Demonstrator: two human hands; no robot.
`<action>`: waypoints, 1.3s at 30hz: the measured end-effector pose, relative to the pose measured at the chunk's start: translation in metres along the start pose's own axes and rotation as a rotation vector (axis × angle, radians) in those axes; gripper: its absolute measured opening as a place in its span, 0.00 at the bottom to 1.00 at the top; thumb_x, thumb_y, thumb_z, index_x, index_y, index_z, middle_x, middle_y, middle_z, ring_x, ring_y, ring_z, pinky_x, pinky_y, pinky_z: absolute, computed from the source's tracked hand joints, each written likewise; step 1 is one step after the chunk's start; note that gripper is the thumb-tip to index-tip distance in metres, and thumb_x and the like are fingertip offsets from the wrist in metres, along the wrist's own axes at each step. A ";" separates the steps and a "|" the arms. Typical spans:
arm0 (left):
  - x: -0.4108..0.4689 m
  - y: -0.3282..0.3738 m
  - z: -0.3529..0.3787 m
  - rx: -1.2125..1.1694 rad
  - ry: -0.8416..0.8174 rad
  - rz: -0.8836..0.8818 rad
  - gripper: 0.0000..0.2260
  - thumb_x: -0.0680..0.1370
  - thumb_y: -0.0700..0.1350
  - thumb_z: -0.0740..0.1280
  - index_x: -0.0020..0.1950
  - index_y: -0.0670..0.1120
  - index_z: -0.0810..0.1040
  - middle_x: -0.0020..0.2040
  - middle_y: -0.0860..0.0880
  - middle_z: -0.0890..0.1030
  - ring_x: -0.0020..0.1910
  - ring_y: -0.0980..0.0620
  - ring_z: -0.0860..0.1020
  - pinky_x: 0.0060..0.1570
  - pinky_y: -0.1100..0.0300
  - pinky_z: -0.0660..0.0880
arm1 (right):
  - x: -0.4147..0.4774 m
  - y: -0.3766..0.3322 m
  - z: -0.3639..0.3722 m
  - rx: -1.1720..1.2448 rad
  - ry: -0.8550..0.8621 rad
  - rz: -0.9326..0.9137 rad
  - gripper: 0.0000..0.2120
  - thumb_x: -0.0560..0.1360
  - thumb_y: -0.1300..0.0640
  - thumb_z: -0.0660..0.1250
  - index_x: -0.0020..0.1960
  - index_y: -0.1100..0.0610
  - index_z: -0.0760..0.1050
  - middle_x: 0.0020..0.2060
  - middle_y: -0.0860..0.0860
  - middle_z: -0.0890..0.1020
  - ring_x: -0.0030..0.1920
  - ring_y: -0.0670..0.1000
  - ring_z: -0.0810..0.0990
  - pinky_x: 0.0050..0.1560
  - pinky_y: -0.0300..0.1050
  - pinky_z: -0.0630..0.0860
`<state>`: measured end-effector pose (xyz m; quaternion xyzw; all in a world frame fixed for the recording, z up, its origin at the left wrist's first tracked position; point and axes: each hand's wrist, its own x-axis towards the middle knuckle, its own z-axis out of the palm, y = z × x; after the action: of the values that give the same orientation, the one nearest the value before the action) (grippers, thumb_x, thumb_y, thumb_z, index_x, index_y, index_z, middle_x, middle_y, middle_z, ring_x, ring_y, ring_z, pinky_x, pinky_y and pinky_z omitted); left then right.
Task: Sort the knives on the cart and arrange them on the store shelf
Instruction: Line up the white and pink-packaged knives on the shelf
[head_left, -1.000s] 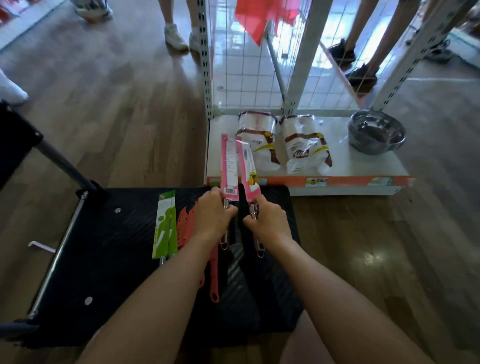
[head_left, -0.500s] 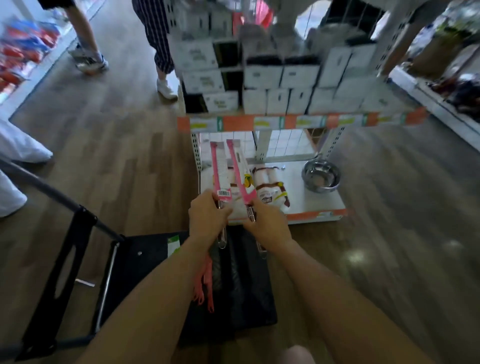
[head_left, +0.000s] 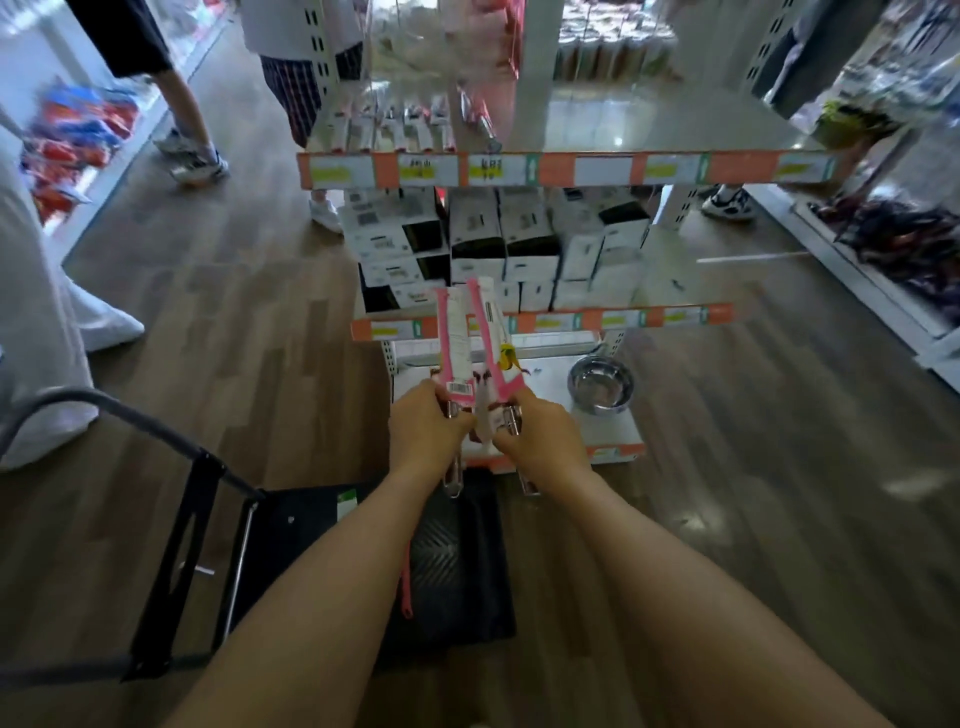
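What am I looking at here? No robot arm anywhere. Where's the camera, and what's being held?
There is no robot: a person works with bare hands. The only camera sits on their head and looks forward and down, so both forearms come in from the bottom edge. The left hand grips the left knife, which is in pink packaging. The right hand grips the right knife, packed the same way. Both knives point up toward the store shelf. Below the arms is a black cart with a green pack and a pink tool on it. The shelf holds white boxes and, lowest, a metal bowl.
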<state>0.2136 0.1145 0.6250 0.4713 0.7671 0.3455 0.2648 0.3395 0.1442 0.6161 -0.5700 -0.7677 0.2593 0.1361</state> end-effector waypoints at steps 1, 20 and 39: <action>-0.002 0.003 0.001 0.005 0.005 0.005 0.08 0.71 0.41 0.71 0.42 0.47 0.72 0.42 0.52 0.75 0.42 0.54 0.73 0.41 0.62 0.68 | -0.003 0.001 -0.005 0.001 0.002 -0.014 0.25 0.73 0.58 0.66 0.69 0.55 0.65 0.52 0.56 0.80 0.51 0.56 0.78 0.45 0.42 0.70; -0.027 0.028 -0.013 -0.127 0.112 0.004 0.07 0.71 0.44 0.72 0.43 0.48 0.74 0.35 0.59 0.73 0.34 0.62 0.72 0.33 0.73 0.65 | -0.043 -0.005 -0.045 0.015 0.101 -0.071 0.15 0.74 0.57 0.66 0.60 0.57 0.72 0.47 0.55 0.80 0.44 0.52 0.77 0.44 0.40 0.70; 0.045 0.076 -0.050 -0.322 0.052 0.146 0.08 0.67 0.40 0.74 0.41 0.51 0.78 0.35 0.50 0.79 0.33 0.63 0.77 0.30 0.73 0.73 | 0.022 -0.049 -0.118 0.098 0.294 -0.139 0.14 0.71 0.55 0.70 0.56 0.50 0.75 0.32 0.35 0.71 0.36 0.36 0.76 0.40 0.23 0.71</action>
<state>0.1993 0.1659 0.7121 0.4680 0.6723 0.4941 0.2912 0.3525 0.1831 0.7394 -0.5400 -0.7635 0.2002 0.2921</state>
